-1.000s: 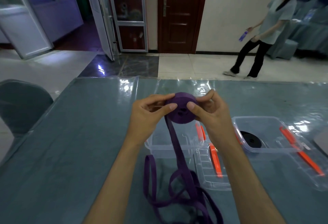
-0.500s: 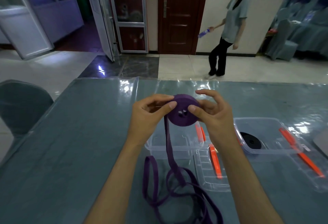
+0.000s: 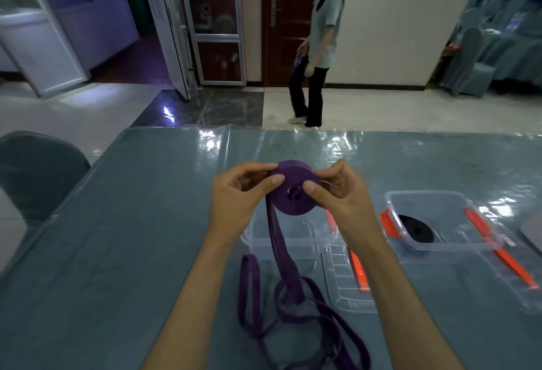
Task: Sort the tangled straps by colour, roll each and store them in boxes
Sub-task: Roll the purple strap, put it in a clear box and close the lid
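At centre frame the left hand [image 3: 239,193] and right hand [image 3: 341,198] pinch a purple roll [image 3: 294,188] between thumbs and fingertips, holding it in the air above the worktop [image 3: 132,223]. A loose tail [image 3: 280,240] drops from the roll's left side to a heap of purple loops [image 3: 281,314] at lower centre, which looks like a good share of the strap not yet wound.

Risks, as I judge them: the roll is held only by its flat faces, so a slackened pinch could let the inner turns telescope out or the coil spring loose. The heap crosses over itself, so pulling the tail up fast could draw a knot tight or drag the loops over the near edge of the worktop. The tail also hangs in front of the clear box [image 3: 290,240] just below the hands and could tug it.

Room: the left half of the worktop gives free space. To the right it is tighter, with a lid [image 3: 343,281] beside the box and a second box [image 3: 440,223] holding a black roll [image 3: 416,229] at right. A person [image 3: 316,56] walks well beyond the far edge
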